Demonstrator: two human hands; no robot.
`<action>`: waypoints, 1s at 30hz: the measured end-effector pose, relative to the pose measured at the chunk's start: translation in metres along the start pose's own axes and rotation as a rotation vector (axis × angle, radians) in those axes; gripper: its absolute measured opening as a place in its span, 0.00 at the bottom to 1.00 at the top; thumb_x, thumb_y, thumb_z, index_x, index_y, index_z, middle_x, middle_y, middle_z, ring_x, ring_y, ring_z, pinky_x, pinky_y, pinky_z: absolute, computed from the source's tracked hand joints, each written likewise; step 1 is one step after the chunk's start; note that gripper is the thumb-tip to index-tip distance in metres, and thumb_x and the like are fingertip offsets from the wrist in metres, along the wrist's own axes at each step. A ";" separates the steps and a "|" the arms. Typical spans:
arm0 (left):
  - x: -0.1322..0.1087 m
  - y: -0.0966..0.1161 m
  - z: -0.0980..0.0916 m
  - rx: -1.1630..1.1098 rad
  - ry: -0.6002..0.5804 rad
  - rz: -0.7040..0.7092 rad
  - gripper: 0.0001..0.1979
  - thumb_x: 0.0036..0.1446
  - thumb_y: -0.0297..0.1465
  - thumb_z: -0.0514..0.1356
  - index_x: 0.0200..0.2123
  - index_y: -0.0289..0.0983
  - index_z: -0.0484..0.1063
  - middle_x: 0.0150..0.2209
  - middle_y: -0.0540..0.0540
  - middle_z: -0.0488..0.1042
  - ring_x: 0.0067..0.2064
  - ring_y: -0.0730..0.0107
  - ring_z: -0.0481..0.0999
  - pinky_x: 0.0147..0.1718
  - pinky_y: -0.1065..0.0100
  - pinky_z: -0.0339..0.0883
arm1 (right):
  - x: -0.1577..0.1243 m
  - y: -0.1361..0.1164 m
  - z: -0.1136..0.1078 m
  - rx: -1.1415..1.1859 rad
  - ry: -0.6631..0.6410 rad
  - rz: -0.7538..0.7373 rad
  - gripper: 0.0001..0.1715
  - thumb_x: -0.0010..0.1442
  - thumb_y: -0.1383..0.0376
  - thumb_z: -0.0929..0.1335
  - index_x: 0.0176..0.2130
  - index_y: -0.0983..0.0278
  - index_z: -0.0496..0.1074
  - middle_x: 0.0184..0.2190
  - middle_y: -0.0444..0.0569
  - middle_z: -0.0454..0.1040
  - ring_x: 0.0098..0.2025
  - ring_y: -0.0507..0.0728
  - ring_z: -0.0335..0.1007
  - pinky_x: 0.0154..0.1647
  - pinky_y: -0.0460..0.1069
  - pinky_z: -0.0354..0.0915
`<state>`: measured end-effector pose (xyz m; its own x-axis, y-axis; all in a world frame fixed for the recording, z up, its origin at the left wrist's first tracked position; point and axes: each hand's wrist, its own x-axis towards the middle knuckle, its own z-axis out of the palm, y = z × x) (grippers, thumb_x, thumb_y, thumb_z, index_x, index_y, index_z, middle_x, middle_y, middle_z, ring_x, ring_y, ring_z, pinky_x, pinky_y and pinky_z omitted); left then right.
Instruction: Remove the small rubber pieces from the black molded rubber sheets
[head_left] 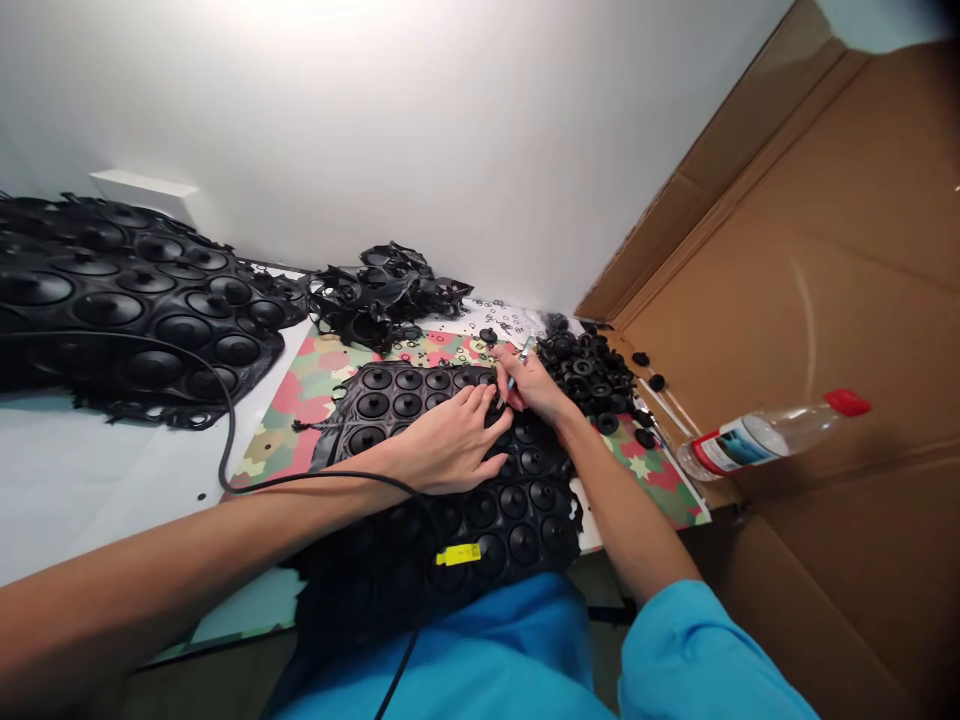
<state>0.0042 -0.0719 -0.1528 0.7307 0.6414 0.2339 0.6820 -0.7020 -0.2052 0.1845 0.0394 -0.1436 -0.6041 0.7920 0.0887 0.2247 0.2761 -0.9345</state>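
A black rubber sheet (480,508) with rows of round moulded discs lies over a camouflage-patterned mat (281,425) and hangs over the near table edge. My left hand (454,440) rests flat on this sheet, fingers spread, its fingertips close to my right hand. In my right hand (525,383) is a slim, light-coloured tool (527,348), held like a pen, with its lower end at the sheet beside my left fingertips. Right of that hand is a pile of loose black rubber discs (589,370).
More disc sheets (142,305) are stacked at the left. Torn black scraps (382,295) lie at the back, near small rings. A red-capped bottle (750,443) is at the right by cardboard (825,300). A black cable (227,440) crosses my left forearm.
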 end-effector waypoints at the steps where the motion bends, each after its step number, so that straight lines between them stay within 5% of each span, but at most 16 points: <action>1: 0.000 0.000 0.001 -0.019 0.010 0.000 0.34 0.78 0.46 0.51 0.71 0.24 0.69 0.65 0.18 0.74 0.68 0.32 0.73 0.65 0.44 0.64 | 0.001 -0.003 -0.001 0.012 0.023 -0.005 0.48 0.73 0.34 0.64 0.16 0.63 0.71 0.07 0.41 0.58 0.09 0.47 0.53 0.14 0.44 0.49; 8: -0.002 -0.006 0.016 -0.189 0.036 -0.033 0.40 0.76 0.49 0.53 0.74 0.19 0.64 0.71 0.16 0.67 0.74 0.32 0.68 0.71 0.45 0.59 | -0.024 -0.036 -0.005 0.002 0.117 -0.024 0.48 0.72 0.33 0.65 0.16 0.63 0.72 0.09 0.43 0.62 0.10 0.47 0.55 0.13 0.45 0.46; 18: -0.003 -0.007 0.020 -0.261 0.100 -0.014 0.35 0.75 0.46 0.56 0.71 0.23 0.68 0.69 0.18 0.70 0.74 0.34 0.69 0.71 0.44 0.60 | -0.043 -0.006 0.008 -0.010 0.121 0.011 0.48 0.70 0.32 0.66 0.17 0.63 0.73 0.11 0.44 0.64 0.11 0.48 0.56 0.14 0.46 0.49; 30: -0.002 -0.005 0.015 -0.210 0.036 -0.021 0.37 0.76 0.47 0.56 0.70 0.20 0.68 0.71 0.13 0.66 0.74 0.29 0.67 0.72 0.44 0.59 | -0.050 -0.010 0.011 -0.111 0.152 -0.045 0.48 0.72 0.33 0.64 0.16 0.62 0.73 0.10 0.44 0.62 0.12 0.49 0.56 0.16 0.48 0.51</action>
<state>0.0001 -0.0648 -0.1664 0.7119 0.6480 0.2707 0.6728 -0.7399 0.0019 0.2043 -0.0083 -0.1426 -0.4946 0.8484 0.1886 0.2878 0.3646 -0.8856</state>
